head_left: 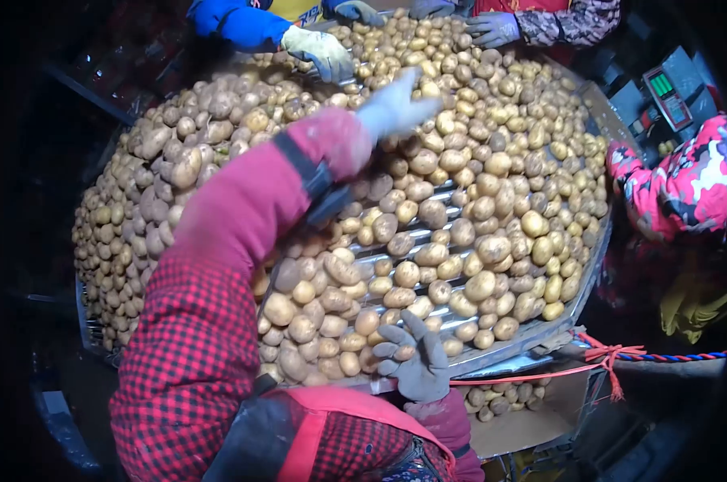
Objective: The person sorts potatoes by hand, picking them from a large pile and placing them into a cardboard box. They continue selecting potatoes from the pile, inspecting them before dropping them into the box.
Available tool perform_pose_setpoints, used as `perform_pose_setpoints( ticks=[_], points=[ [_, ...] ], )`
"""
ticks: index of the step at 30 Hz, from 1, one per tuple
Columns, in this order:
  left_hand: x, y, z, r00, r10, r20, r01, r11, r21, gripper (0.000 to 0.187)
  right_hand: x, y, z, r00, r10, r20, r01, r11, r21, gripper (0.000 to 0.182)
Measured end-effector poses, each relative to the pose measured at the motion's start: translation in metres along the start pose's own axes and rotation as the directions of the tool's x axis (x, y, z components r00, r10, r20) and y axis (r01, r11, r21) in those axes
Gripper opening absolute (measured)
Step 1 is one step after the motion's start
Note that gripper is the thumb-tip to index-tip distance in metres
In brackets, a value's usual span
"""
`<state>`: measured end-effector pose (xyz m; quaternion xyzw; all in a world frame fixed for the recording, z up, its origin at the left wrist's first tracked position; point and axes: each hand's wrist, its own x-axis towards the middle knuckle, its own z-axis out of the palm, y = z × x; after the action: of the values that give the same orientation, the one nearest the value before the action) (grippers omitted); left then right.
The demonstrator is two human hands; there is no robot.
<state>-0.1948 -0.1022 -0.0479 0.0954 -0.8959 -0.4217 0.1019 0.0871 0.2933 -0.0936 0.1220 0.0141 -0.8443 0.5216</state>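
Note:
My left hand (395, 106), in a pale glove blurred by motion, reaches over the middle of a broad heap of potatoes (480, 285). Its fingers are spread, and I see nothing in them. At the near edge, my right hand (418, 357) in a grey glove is turned palm up with fingers partly curled. A small potato (405, 352) appears to lie in it. Under the potatoes, metal rollers (415, 233) show through gaps between my hands. Dirtier, browner potatoes (158, 209) are piled higher on the left.
Across the heap, a co-worker's gloved hand (319, 52) reaches in; another gloved hand (494, 30) rests on the far edge. A person's camouflage sleeve (688, 181) is at right, near a device with a green display (667, 92). Red cord (612, 353) crosses above a box (532, 430) holding potatoes.

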Motion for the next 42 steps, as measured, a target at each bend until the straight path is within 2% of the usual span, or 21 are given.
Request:
perform_pose_setpoints(
  ticks=[2, 5, 6, 8, 9, 10, 12, 15, 17, 20, 23, 25, 26, 27, 28, 29, 30, 34, 36, 40, 42],
  points=[
    [0.024, 0.072, -0.036, 0.959, -0.23, -0.166, 0.194, 0.959, -0.206, 0.075, -0.002, 0.001, 0.008, 1.0, -0.023, 0.007, 0.024, 0.99, -0.141, 0.057],
    [0.033, 0.055, -0.005, 0.891, -0.291, -0.35, 0.195, 0.939, -0.283, 0.078, -0.001, 0.002, 0.01, 0.998, -0.034, 0.047, 0.037, 0.997, -0.068, 0.057],
    [0.041, 0.021, 0.022, 0.935, -0.178, -0.308, 0.077, 0.947, -0.313, 0.083, 0.001, 0.001, 0.008, 0.998, -0.048, 0.05, 0.052, 0.996, -0.076, 0.057],
    [0.027, 0.046, 0.038, 0.963, -0.198, -0.183, 0.103, 0.898, -0.427, 0.095, 0.0, 0.004, 0.002, 0.995, -0.034, 0.098, 0.025, 0.995, 0.094, 0.057],
    [0.03, 0.06, 0.042, 0.954, -0.223, -0.199, 0.153, 0.936, -0.317, 0.098, -0.003, 0.004, 0.005, 0.996, -0.074, 0.044, 0.081, 0.978, -0.19, 0.058],
    [0.038, 0.07, 0.04, 0.948, -0.24, -0.21, 0.199, 0.96, -0.198, 0.102, -0.001, 0.004, 0.004, 0.997, -0.067, 0.046, 0.071, 0.994, -0.088, 0.058],
    [0.038, 0.066, 0.035, 0.99, 0.093, -0.108, -0.102, 0.991, -0.082, 0.103, 0.0, 0.007, 0.01, 0.993, -0.088, 0.079, 0.092, 0.995, -0.041, 0.058],
    [-0.014, 0.063, -0.016, 0.99, 0.128, 0.064, -0.142, 0.925, 0.353, 0.1, -0.001, 0.003, 0.003, 0.994, -0.076, 0.08, 0.084, 0.991, -0.102, 0.058],
    [-0.059, 0.085, -0.055, 0.97, -0.127, 0.207, 0.0, 0.853, 0.522, 0.096, 0.0, 0.005, 0.001, 0.99, -0.064, 0.128, 0.069, 0.997, -0.033, 0.058],
    [-0.094, 0.063, -0.069, 0.917, -0.293, 0.271, 0.028, 0.724, 0.689, 0.101, -0.002, 0.004, 0.003, 0.993, -0.086, 0.084, 0.103, 0.969, -0.226, 0.058],
    [-0.108, 0.056, -0.064, 0.927, -0.137, 0.349, -0.148, 0.721, 0.677, 0.096, -0.001, 0.002, 0.004, 0.997, -0.049, 0.056, 0.054, 0.993, -0.101, 0.059],
    [-0.102, 0.079, -0.063, 0.932, 0.111, 0.346, -0.282, 0.822, 0.495, 0.088, 0.002, 0.003, 0.001, 0.995, -0.051, 0.081, 0.059, 0.993, -0.105, 0.061],
    [-0.093, 0.09, -0.064, 0.926, 0.094, 0.365, -0.278, 0.823, 0.496, 0.088, 0.001, 0.003, 0.008, 0.997, -0.044, 0.063, 0.048, 0.997, -0.064, 0.063],
    [-0.081, 0.099, -0.064, 0.888, 0.045, 0.457, -0.123, 0.982, 0.141, 0.077, 0.005, 0.0, 0.007, 0.998, -0.034, 0.061, 0.038, 0.996, -0.08, 0.063],
    [-0.077, 0.111, -0.065, 0.84, 0.029, 0.542, 0.11, 0.969, -0.221, 0.068, 0.0, 0.0, 0.006, 0.998, -0.019, 0.051, 0.024, 0.994, -0.103, 0.063],
    [-0.1, 0.152, -0.072, 0.747, -0.048, 0.663, -0.017, 0.996, 0.091, 0.061, -0.001, 0.0, 0.004, 1.0, -0.011, 0.018, 0.013, 0.996, -0.088, 0.063],
    [-0.113, 0.149, -0.061, 0.763, -0.01, 0.647, -0.252, 0.916, 0.311, 0.059, 0.001, 0.001, 0.008, 0.998, -0.023, 0.05, 0.028, 0.995, -0.092, 0.061],
    [-0.102, 0.058, -0.034, 0.871, 0.254, 0.42, -0.477, 0.643, 0.6, 0.086, 0.005, 0.0, 0.003, 0.993, -0.009, 0.117, 0.009, 1.0, 0.004, 0.056],
    [-0.112, 0.066, -0.028, 0.876, -0.033, 0.482, -0.372, 0.59, 0.716, 0.096, 0.0, 0.004, 0.001, 0.994, -0.008, 0.109, 0.006, 1.0, 0.015, 0.055],
    [-0.09, 0.044, -0.007, 0.878, -0.069, 0.474, -0.326, 0.64, 0.696, 0.102, 0.003, 0.0, 0.003, 0.985, -0.026, 0.168, 0.025, 1.0, 0.005, 0.055],
    [-0.068, 0.007, -0.006, 0.866, 0.214, 0.452, -0.469, 0.664, 0.582, 0.098, 0.002, 0.003, 0.001, 0.974, -0.033, 0.222, 0.019, 0.998, 0.062, 0.055]
  ],
)
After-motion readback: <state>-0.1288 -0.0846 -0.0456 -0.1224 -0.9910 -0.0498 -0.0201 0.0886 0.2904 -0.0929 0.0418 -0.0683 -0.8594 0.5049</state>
